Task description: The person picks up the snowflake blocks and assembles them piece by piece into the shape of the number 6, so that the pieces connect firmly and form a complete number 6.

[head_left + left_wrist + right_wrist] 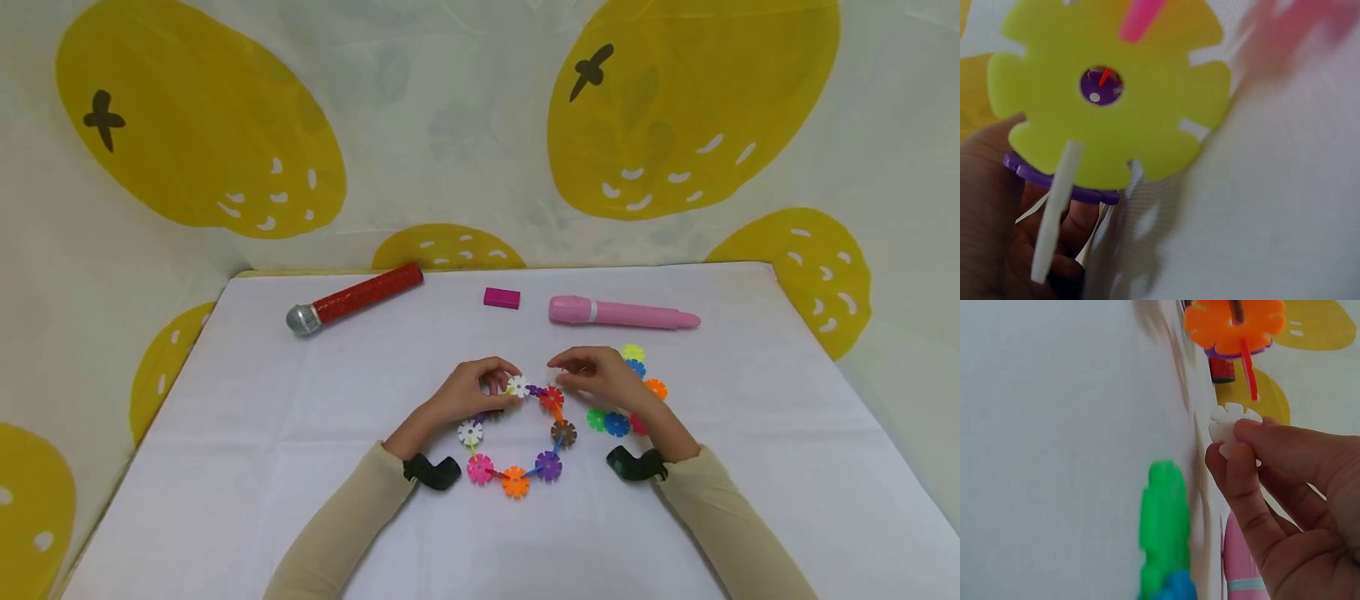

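Observation:
A chain of coloured notched plastic flower discs (515, 482) lies in a ring in the head view. At its far side, my left hand (468, 389) grips the chain by a white disc (517, 386), thumb and fingers either side. In the left wrist view a yellow disc (1166, 125) looms close, hiding part of that hand; a purple disc (1054, 186) is edge-on below it. To the right of the ring, my right hand (603, 373) pinches a loose white flower disc (1222, 430) between thumb and finger, apart from the chain.
More joined discs (617, 423) lie beside and partly under my right wrist. Behind the hands are a red microphone (367, 296), a magenta block (502, 297) and a pink microphone (626, 313). A patterned cloth (450, 125) hangs behind the white table (300, 467).

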`<action>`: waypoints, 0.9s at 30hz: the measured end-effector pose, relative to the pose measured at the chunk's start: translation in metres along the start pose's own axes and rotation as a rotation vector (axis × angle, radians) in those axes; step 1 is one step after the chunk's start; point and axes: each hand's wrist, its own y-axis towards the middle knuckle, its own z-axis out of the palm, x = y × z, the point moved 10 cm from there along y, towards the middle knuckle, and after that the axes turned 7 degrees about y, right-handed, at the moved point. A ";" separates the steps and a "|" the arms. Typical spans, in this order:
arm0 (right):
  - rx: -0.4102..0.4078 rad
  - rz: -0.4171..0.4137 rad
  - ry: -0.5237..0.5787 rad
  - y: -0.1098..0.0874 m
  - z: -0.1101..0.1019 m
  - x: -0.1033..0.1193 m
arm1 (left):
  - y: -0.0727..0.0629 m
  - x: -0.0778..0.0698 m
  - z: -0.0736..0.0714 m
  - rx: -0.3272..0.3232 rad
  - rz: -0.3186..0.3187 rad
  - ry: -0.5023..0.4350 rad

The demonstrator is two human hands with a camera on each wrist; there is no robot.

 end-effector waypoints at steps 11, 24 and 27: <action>0.070 -0.003 0.044 0.014 0.019 0.005 | 0.001 0.004 -0.001 -0.005 0.002 0.021; 0.090 -0.189 0.058 0.018 0.030 0.029 | 0.000 0.000 -0.002 0.020 0.012 0.044; 0.076 -0.196 0.041 0.019 0.030 0.030 | 0.001 -0.001 -0.002 0.020 0.012 0.042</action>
